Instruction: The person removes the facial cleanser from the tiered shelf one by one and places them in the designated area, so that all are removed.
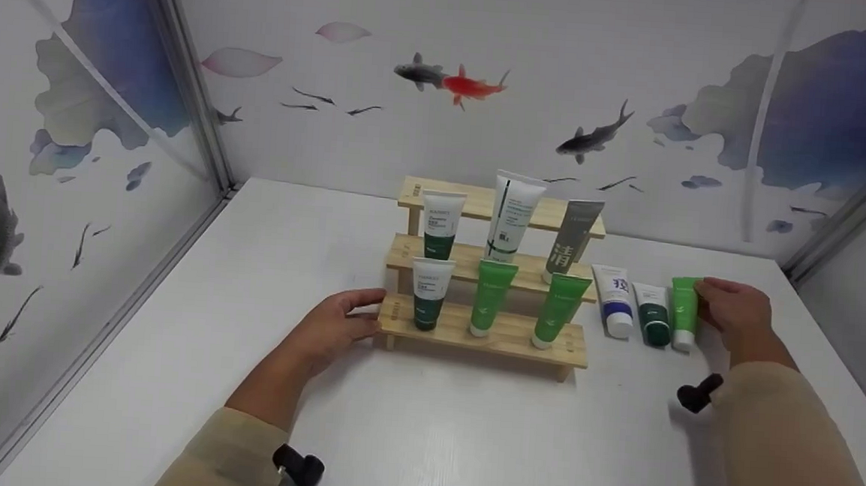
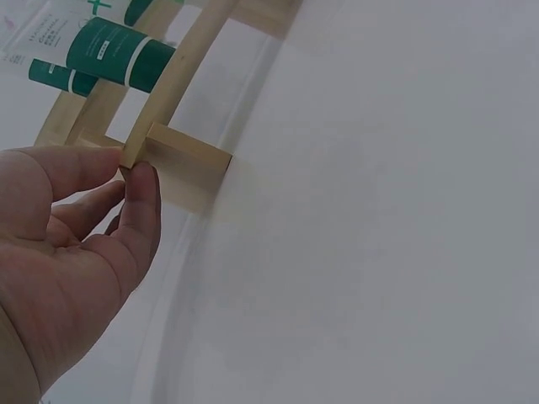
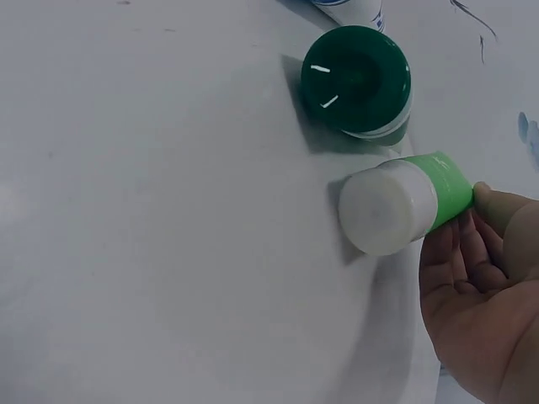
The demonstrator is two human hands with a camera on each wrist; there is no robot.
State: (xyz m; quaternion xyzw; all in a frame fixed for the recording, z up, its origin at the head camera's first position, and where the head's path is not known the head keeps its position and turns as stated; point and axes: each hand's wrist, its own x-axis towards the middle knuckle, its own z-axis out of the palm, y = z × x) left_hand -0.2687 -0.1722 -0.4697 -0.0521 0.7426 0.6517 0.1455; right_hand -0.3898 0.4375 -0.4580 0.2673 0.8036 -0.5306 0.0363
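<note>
My left hand (image 1: 330, 333) pinches the left end of the bottom step of a three-step wooden rack (image 1: 510, 336). In the left wrist view, the thumb and fingers meet at that step's corner (image 2: 135, 151). To the right of the rack, my right hand (image 1: 738, 313) pinches the upper end of a green tube (image 1: 684, 312) with a white cap (image 3: 379, 210). This tube lies on the table, its cap toward me. Beside it on the left lie a white-and-dark-green tube (image 1: 652, 315) and a white tube with a blue band (image 1: 613, 302).
On the rack's bottom step stand a white-and-green tube (image 1: 430, 292) and two green tubes, one (image 1: 491, 298) in the middle. The middle step holds a white-and-green tube (image 1: 441, 225), a tall white tube (image 1: 513, 216) and a grey tube (image 1: 573, 236). Printed panels (image 1: 319, 146) enclose the table.
</note>
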